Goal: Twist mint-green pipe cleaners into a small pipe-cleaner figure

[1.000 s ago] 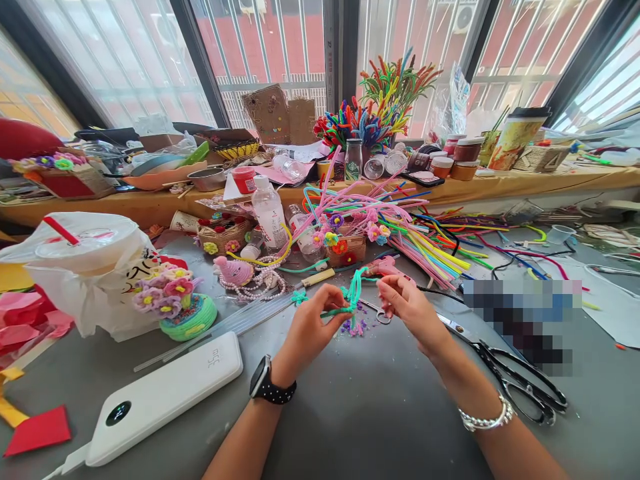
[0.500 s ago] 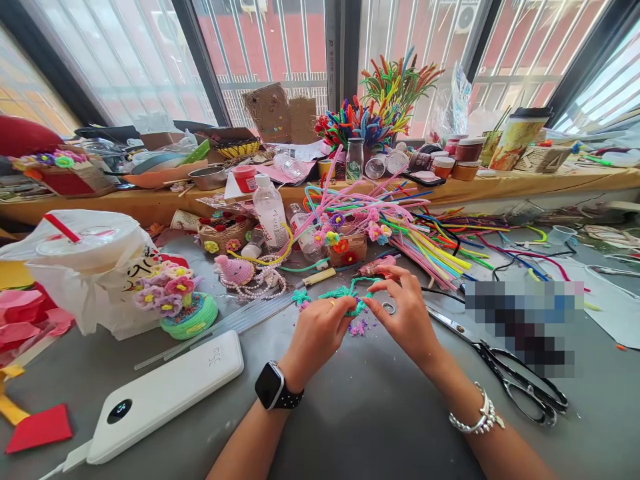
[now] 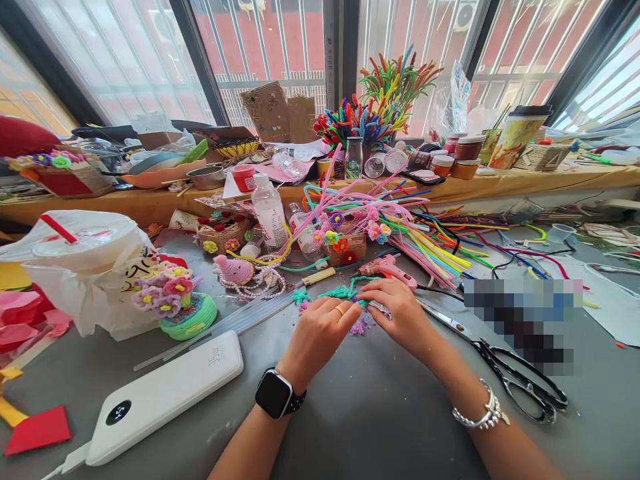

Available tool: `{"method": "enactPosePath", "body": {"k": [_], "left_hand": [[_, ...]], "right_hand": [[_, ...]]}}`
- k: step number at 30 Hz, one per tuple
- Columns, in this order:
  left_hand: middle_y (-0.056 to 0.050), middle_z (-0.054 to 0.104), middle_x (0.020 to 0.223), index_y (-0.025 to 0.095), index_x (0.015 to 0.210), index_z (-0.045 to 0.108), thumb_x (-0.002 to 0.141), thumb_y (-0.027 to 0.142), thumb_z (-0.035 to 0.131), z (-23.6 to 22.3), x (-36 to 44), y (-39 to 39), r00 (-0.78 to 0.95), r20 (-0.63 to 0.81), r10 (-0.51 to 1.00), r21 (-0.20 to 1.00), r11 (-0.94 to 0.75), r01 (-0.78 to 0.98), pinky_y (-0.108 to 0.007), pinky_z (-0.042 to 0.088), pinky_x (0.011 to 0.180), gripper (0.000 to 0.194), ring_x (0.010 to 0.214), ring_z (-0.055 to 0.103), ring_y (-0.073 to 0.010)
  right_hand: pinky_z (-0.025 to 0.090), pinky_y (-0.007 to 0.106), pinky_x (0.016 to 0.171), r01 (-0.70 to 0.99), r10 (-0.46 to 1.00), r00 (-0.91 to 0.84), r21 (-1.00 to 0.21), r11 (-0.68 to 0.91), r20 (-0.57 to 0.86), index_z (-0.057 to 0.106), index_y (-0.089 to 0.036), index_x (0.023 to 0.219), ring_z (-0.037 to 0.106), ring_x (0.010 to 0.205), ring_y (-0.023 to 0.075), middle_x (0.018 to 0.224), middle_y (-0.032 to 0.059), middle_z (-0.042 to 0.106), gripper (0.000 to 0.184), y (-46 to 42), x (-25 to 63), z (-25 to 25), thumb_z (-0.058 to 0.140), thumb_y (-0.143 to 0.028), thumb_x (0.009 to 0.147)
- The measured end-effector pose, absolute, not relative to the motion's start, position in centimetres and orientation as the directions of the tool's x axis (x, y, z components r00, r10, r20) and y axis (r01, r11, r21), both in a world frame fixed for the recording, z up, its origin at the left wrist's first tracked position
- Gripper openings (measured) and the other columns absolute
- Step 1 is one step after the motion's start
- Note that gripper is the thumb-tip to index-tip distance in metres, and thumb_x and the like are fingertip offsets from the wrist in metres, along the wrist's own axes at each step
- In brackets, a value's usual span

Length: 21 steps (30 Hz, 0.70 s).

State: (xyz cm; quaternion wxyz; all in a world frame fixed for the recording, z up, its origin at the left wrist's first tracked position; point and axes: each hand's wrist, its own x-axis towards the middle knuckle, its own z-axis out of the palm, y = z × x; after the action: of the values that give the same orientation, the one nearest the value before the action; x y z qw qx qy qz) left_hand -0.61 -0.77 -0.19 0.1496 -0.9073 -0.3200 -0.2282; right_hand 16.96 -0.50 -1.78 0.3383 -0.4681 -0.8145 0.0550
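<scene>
Two bare hands close together over the grey table, fingertips nearly meeting. Left hand palm down, fingers bent and side by side, thumb out of sight; cannot tell whether pinching or only resting. One gold ring on a finger, one watch at the wrist. Right hand arched, fingers angled toward the left ones, thumb below; cannot tell whether gripping anything. One silver bracelet at that wrist. Green pipe cleaner at the fingertips, partly covered, one stretch in sight just beyond the left fingers. Beside that, one small green flower; under the fingers, purple scraps, too small to count. Just beyond the right hand, one pink glue gun; to the right, one pair of large scissors, blades toward the hand. To the left, several clear sticks, one tan-handled tool, one white power bank. Farther out, one green flower pot and one lidded cup with one red straw, inside one plastic bag. Behind, two plastic bottles: one upright bottle, one leaning bottle; also one heap of loose pipe cleaners, beyond counting. On the windowsill, one glass bottle, one tall cup with a black lid
</scene>
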Motion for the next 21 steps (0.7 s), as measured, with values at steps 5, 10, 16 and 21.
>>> {"method": "enactPosePath", "body": {"k": [5, 10, 16, 21], "left_hand": [[-0.003, 0.064, 0.075, 0.017, 0.083, 0.051, 0.085, 0.011, 0.037, -0.3, -0.6, -0.8, 0.709, 0.505, 0.493, -0.149, -0.759, 0.634, -0.029, 0.041, 0.065, 0.015, 0.071, 0.058, -0.0174], [-0.002, 0.066, 0.078, 0.018, 0.085, 0.051, 0.083, 0.015, 0.043, -1.0, -0.5, -0.6, 0.624, 0.519, 0.585, 0.117, -0.771, 0.626, -0.028, 0.041, 0.065, 0.008, 0.073, 0.060, -0.0168], [-0.001, 0.064, 0.080, 0.020, 0.084, 0.047, 0.078, 0.023, 0.052, -1.1, -0.4, -0.5, 0.494, 0.409, 0.767, 0.476, -0.642, 0.601, -0.026, 0.043, 0.065, 0.008, 0.075, 0.060, -0.0156], [0.001, 0.061, 0.075, 0.021, 0.083, 0.041, 0.074, 0.025, 0.055, -0.8, -0.4, -0.4, 0.384, 0.307, 0.871, 0.687, -0.482, 0.544, -0.024, 0.045, 0.063, 0.017, 0.071, 0.060, -0.0141]], "right_hand": [[0.032, 0.044, 0.091, 0.677, 0.810, -0.387, -0.461, 0.574, 0.440, 0.061, -0.021, 0.098, 0.053, 0.089, 0.0194, 0.091, 0.0038, 0.065, 0.021, -0.9, 16.7, -1.2, 0.051, -0.022, 0.080], [0.041, 0.036, 0.074, 0.667, 0.812, -0.381, -0.477, 0.572, 0.441, 0.065, -0.020, 0.090, 0.052, 0.077, 0.0186, 0.078, 0.0048, 0.063, 0.018, -0.6, 16.9, -1.3, 0.049, -0.019, 0.082], [0.042, 0.034, 0.074, 0.630, 0.775, -0.341, -0.483, 0.608, 0.531, 0.064, -0.020, 0.085, 0.052, 0.079, 0.0183, 0.078, 0.0044, 0.062, 0.015, -0.7, 16.8, -1.2, 0.051, -0.016, 0.080], [0.038, 0.039, 0.085, 0.653, 0.691, -0.263, -0.404, 0.641, 0.673, 0.061, -0.022, 0.088, 0.052, 0.083, 0.0191, 0.077, 0.0029, 0.064, 0.016, -1.3, 16.0, -1.0, 0.050, -0.014, 0.080]]}}
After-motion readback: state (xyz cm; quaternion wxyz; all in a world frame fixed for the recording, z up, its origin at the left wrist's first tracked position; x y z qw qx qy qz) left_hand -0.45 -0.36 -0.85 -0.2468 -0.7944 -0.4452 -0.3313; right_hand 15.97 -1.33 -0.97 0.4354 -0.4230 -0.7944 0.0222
